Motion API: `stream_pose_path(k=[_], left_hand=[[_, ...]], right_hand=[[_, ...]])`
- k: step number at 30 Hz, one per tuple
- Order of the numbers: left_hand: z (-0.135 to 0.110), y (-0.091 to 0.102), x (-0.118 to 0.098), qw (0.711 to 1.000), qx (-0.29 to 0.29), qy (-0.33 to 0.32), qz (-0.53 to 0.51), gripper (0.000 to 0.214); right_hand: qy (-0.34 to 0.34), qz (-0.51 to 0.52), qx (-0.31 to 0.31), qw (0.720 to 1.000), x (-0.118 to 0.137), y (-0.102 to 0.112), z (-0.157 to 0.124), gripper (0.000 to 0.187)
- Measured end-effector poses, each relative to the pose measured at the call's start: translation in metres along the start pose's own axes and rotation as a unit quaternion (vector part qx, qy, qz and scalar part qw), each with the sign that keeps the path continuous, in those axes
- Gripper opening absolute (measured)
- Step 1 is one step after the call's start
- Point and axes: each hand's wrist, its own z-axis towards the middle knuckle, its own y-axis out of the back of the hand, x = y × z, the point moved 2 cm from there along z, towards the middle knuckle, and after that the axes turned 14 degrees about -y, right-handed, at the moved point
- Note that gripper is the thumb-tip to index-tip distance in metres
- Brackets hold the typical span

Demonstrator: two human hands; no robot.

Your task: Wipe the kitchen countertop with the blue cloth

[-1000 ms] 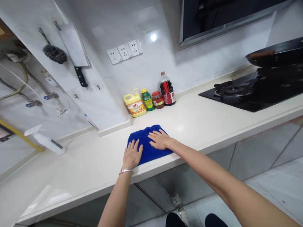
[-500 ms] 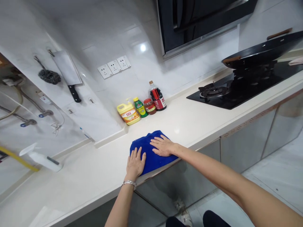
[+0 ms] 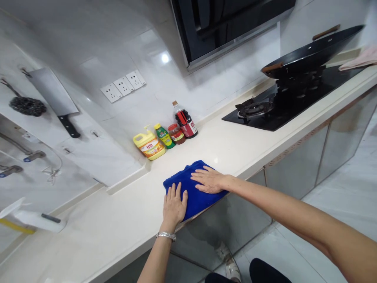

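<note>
A blue cloth (image 3: 194, 196) lies flat on the cream countertop (image 3: 235, 149), at its front edge. My left hand (image 3: 174, 205) rests palm down on the cloth's left part, fingers stretched out; a silver bracelet sits on that wrist. On the cloth's right part my right hand (image 3: 209, 181) lies flat too, fingers spread and pointing left. Neither hand grips anything.
Behind the cloth stand a yellow detergent jug (image 3: 149, 145), a green bottle (image 3: 164, 136), a red jar (image 3: 176, 133) and a dark sauce bottle (image 3: 185, 121). A black gas hob (image 3: 265, 114) with a wok (image 3: 312, 51) is at the right. A cleaver (image 3: 55, 98) hangs on the wall.
The view has swung to the right and tilted. Both hands stay flat on the blue cloth, which has slid slightly toward the counter's front edge.
</note>
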Motion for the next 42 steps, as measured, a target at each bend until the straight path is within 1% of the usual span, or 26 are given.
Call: stream_pose_path(k=[3,5,9,13,16,19,23,27,33,38,42], left_hand=[[0.009,-0.002,-0.014,1.000,-0.017,-0.008,0.010,0.064],[0.015,-0.002,-0.025,1.000,-0.017,-0.008,0.014,0.065],[0.028,0.001,-0.053,1.000,-0.008,-0.010,0.018,0.065],[0.040,0.005,-0.081,0.999,-0.021,-0.031,0.039,0.063],[0.050,0.008,-0.100,0.998,-0.012,-0.048,0.047,0.062],[0.063,0.011,-0.115,0.997,0.000,-0.068,0.042,0.062],[0.084,0.013,-0.130,0.995,0.008,-0.096,0.020,0.062],[0.107,0.013,-0.138,0.993,0.018,-0.120,-0.004,0.063],[0.144,0.006,-0.140,0.989,0.019,-0.142,-0.035,0.064],[0.179,0.002,-0.135,0.987,0.025,-0.150,-0.056,0.064],[0.208,0.000,-0.123,0.986,0.039,-0.145,-0.073,0.064]], right_hand=[[0.004,-0.009,-0.001,1.000,-0.015,0.005,-0.005,0.063],[0.002,-0.005,-0.005,1.000,-0.025,0.011,-0.009,0.063],[-0.003,0.006,-0.018,1.000,-0.047,0.024,-0.020,0.062],[-0.012,0.002,-0.024,1.000,-0.072,0.033,-0.029,0.064],[-0.023,0.000,-0.040,0.999,-0.090,0.038,-0.037,0.065],[-0.041,0.005,-0.060,0.997,-0.106,0.043,-0.045,0.065],[-0.067,0.000,-0.087,0.994,-0.124,0.048,-0.052,0.065],[-0.096,-0.012,-0.117,0.988,-0.138,0.050,-0.055,0.063],[-0.160,-0.045,-0.113,0.980,-0.149,0.052,-0.047,0.066],[-0.225,-0.089,-0.097,0.965,-0.153,0.054,-0.023,0.068],[-0.272,-0.112,-0.080,0.952,-0.153,0.060,0.005,0.067]])
